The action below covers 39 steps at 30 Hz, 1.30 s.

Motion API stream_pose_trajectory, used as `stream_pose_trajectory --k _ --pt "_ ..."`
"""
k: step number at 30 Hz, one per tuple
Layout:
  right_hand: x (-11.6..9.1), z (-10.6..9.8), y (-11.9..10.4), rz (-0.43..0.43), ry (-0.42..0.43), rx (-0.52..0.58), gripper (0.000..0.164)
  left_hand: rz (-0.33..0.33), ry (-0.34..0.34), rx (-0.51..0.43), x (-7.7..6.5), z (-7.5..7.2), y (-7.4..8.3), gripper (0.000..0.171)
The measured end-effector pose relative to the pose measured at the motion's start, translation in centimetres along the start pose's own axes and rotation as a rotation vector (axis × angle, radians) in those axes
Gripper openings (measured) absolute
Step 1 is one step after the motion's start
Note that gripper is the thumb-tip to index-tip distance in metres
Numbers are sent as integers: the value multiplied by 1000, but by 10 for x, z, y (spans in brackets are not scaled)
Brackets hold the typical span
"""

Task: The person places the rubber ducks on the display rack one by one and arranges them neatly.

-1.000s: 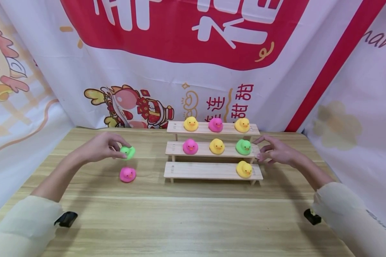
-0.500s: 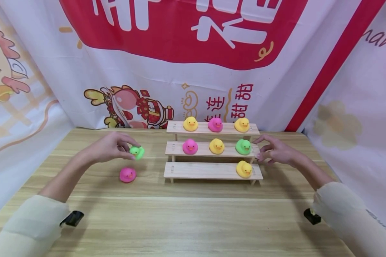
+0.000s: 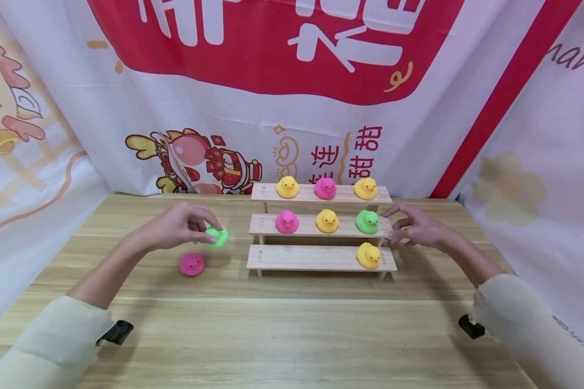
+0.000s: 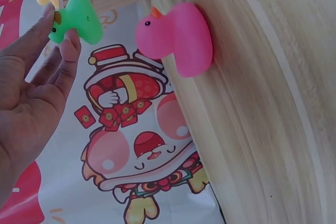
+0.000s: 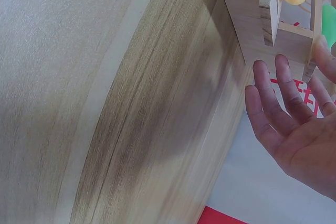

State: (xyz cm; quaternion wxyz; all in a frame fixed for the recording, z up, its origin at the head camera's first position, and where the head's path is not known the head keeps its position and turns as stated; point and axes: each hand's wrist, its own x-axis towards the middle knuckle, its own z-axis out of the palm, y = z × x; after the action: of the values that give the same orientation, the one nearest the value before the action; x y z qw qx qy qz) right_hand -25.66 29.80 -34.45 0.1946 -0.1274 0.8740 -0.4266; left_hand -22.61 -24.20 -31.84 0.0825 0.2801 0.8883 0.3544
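In the head view my left hand (image 3: 182, 227) pinches a green rubber duck (image 3: 217, 237) between thumb and fingertips, above the table left of the rack. A pink rubber duck (image 3: 192, 265) sits on the table just below that hand. The left wrist view shows the green duck (image 4: 84, 19) tilted in the fingers, the pink duck (image 4: 184, 38) beside it. At the right end of the three-tier wooden rack (image 3: 297, 258), my right hand (image 3: 416, 227) holds the middle shelf's end between thumb and index finger. Its other fingers (image 5: 281, 95) extend loosely below, off the wood.
Yellow (image 3: 287, 187), pink (image 3: 325, 188) and yellow ducks line the top shelf. On the middle one are pink (image 3: 287, 222), yellow (image 3: 327, 221) and green ducks (image 3: 367, 221). A yellow duck (image 3: 368, 255) sits at the bottom shelf's right end. A printed cloth (image 3: 199, 119) hangs behind the table (image 3: 282, 335).
My left hand has carried the green duck rightward toward the rack, past the pink duck on the table. The right hand has stayed at the rack's end.
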Motion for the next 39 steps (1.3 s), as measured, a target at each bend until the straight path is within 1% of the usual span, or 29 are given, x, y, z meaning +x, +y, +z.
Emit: stream_pose_trajectory --k 5,10,15,20,31,39 --pt "0 0 0 8 2 1 56 22 -12 5 4 6 6 15" --pt "-1 0 -2 13 -1 6 57 31 -19 -7 8 11 12 16" --pt "-2 0 -4 11 -5 27 59 31 -40 -50 11 16 14 18" --pt "-3 0 -5 8 -8 25 58 52 -59 -85 12 22 16 20" --pt "-1 0 -3 17 -7 21 60 105 -18 -42 16 33 18 20" --pt "-1 0 -3 15 0 8 58 163 -12 -29 22 42 27 17"
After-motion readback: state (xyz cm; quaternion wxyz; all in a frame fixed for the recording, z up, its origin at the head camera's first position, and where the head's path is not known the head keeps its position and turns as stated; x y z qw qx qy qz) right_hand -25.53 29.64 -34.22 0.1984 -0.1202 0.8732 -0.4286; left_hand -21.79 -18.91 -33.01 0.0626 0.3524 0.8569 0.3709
